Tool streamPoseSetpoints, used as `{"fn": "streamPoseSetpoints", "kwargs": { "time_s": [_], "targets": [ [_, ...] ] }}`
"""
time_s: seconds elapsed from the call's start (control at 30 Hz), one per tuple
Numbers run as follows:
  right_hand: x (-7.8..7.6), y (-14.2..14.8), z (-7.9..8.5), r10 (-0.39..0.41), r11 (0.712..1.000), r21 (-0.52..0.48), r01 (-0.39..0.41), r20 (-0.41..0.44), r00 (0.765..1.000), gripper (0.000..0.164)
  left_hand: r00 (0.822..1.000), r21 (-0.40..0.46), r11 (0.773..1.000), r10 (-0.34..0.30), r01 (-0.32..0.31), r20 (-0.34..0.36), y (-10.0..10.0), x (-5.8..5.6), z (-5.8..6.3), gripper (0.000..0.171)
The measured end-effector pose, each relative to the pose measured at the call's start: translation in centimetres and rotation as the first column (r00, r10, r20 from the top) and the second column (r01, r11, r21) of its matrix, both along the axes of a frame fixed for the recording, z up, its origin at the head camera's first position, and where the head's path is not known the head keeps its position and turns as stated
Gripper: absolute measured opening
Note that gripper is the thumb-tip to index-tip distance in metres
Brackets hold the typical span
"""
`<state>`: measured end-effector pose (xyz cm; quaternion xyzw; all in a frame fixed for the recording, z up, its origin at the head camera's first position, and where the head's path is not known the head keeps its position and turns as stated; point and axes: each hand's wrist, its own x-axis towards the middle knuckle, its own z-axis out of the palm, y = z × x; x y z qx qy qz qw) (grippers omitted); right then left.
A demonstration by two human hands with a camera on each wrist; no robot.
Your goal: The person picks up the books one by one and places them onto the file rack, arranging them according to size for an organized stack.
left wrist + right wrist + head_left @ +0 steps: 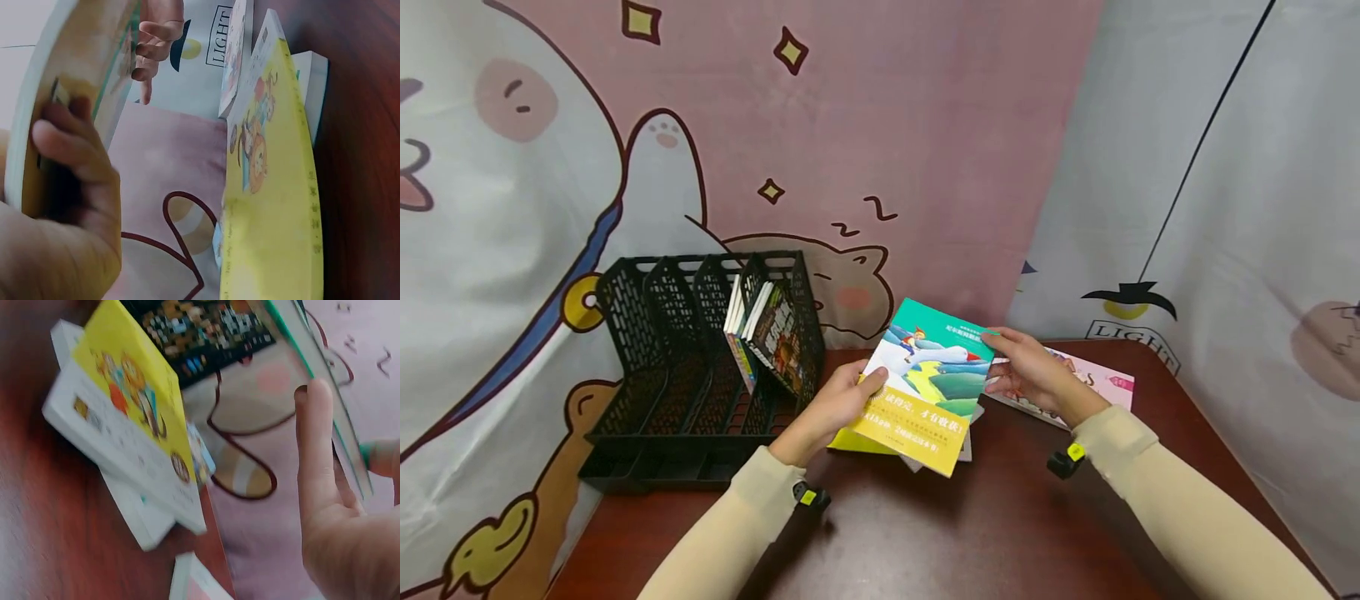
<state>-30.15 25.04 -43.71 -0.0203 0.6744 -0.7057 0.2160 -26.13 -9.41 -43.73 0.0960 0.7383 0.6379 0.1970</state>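
Both hands hold a paperback book (936, 375) with a green top, a painted goose scene and a yellow lower band, tilted above the table. My left hand (838, 404) grips its left edge, thumb on the front cover. At the upper right corner my right hand (1037, 375) pinches it, thumb in front and fingers behind. Beneath it lies a small pile with a yellow-and-white book (269, 181) on top, mostly hidden in the head view. The held book shows edge-on in the right wrist view, beside the right hand (350, 537).
A black slotted book rack (662, 425) stands at the left, with a dark-covered book (782, 342) and several thin pale-edged books (735, 333) in its right slots. A pink book (1105, 381) lies behind the right hand on the red-brown table (925, 533). A cartoon cloth hangs behind.
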Motion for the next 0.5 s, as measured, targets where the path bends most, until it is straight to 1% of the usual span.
{"fn": "streamPoseSetpoints", "kwargs": {
  "time_s": [0.07,0.13,0.2,0.27,0.37,0.43,0.5],
  "targets": [
    [0.6,-0.8,0.1,-0.007,1.000,-0.003,0.007,0.012,1.000,0.079,0.996,-0.008,0.997,0.075,-0.075,-0.040,0.2,0.1,0.1,0.042],
    [1.4,-1.7,0.3,-0.012,1.000,0.013,0.011,0.018,1.000,0.083,0.987,-0.009,0.989,0.146,-0.147,-0.069,0.5,0.2,0.3,0.042],
    [2.2,-2.5,0.4,-0.009,1.000,0.026,0.008,0.023,1.000,0.082,0.974,-0.015,0.978,0.205,-0.208,-0.099,0.8,0.4,0.5,0.041],
    [3.0,-3.4,0.4,0.003,1.000,0.028,-0.004,0.021,1.000,0.075,0.960,-0.017,0.967,0.249,-0.253,-0.127,1.2,0.7,0.6,0.040],
    [4.1,-4.5,0.4,0.013,1.000,0.019,-0.013,0.019,1.000,0.065,0.946,-0.006,0.956,0.288,-0.292,-0.150,1.9,1.3,0.8,0.039],
    [4.7,-5.3,0.4,-0.002,1.000,0.012,0.002,0.012,1.000,0.062,0.939,0.007,0.951,0.307,-0.310,-0.154,2.3,1.6,0.8,0.038],
    [5.2,-6.0,0.4,-0.054,0.999,0.001,0.054,0.018,0.998,0.059,0.935,0.017,0.946,0.324,-0.325,-0.146,2.6,1.8,0.6,0.038]
  ]
}}
